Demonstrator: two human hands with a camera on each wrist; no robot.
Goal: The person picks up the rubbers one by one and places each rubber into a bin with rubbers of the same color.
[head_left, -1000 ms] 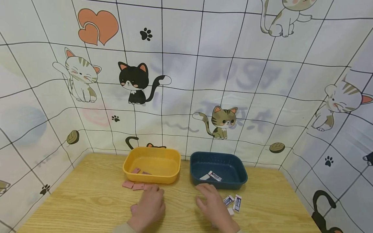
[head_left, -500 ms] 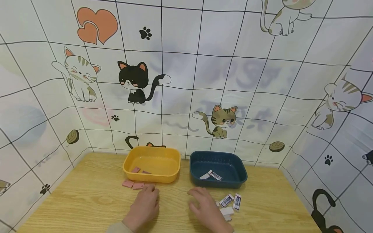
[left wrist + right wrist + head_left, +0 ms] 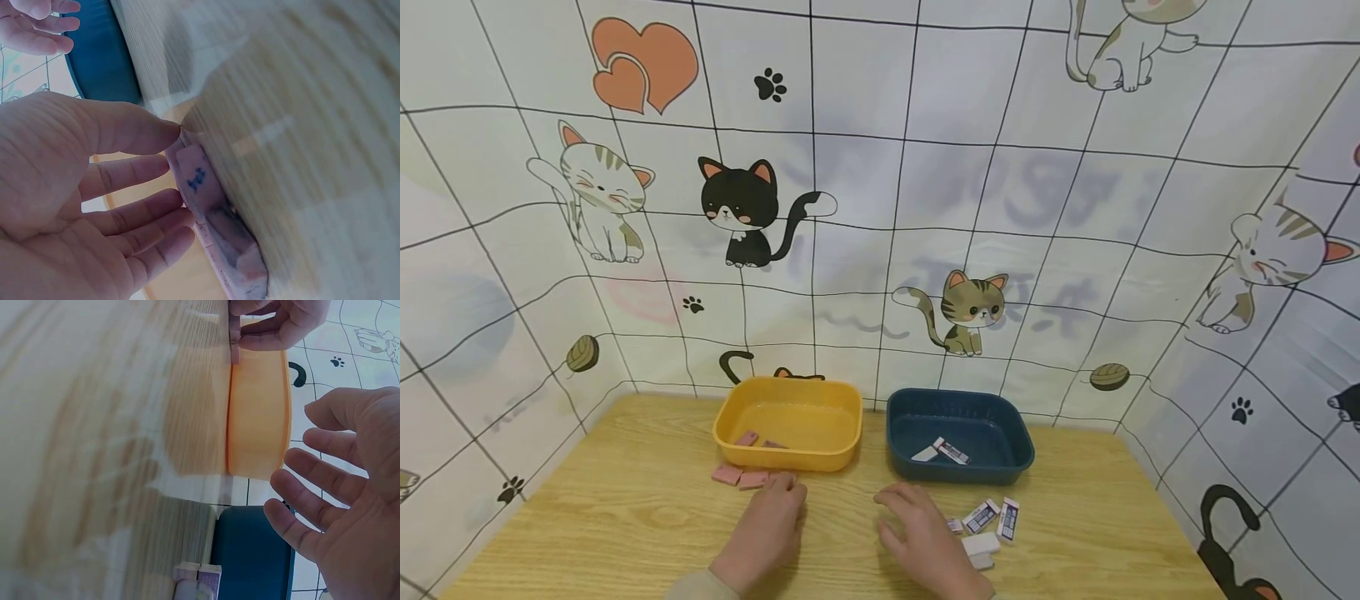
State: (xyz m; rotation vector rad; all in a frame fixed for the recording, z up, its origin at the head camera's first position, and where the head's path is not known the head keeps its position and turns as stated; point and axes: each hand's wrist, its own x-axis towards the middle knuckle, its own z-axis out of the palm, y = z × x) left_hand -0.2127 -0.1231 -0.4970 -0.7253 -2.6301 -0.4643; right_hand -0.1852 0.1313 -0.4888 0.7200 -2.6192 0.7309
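Observation:
In front of the yellow basket [image 3: 820, 460], my left hand [image 3: 762, 525] pinches the end of a pink eraser [image 3: 195, 175] between thumb and fingers. That eraser carries blue marks; others lie against it in the left wrist view. Two pink erasers [image 3: 740, 477] show in a row left of the fingertips; my hand partly covers the row. My right hand [image 3: 925, 537] hovers with loosely bent, spread fingers and nothing in them. Just right of it lie white erasers [image 3: 981, 544], some in printed sleeves [image 3: 1008, 520].
Behind the right hand stands a dark blue basket [image 3: 958, 473] with two white erasers [image 3: 952, 451] inside. Pink erasers [image 3: 747, 437] lie in the yellow basket. A cat-print cloth [image 3: 865, 208] hangs around the wooden table [image 3: 625, 500].
My left hand has moved slightly left, and the pink eraser that showed beside its wrist is out of sight. My right hand has shifted left and nearer, uncovering more white erasers.

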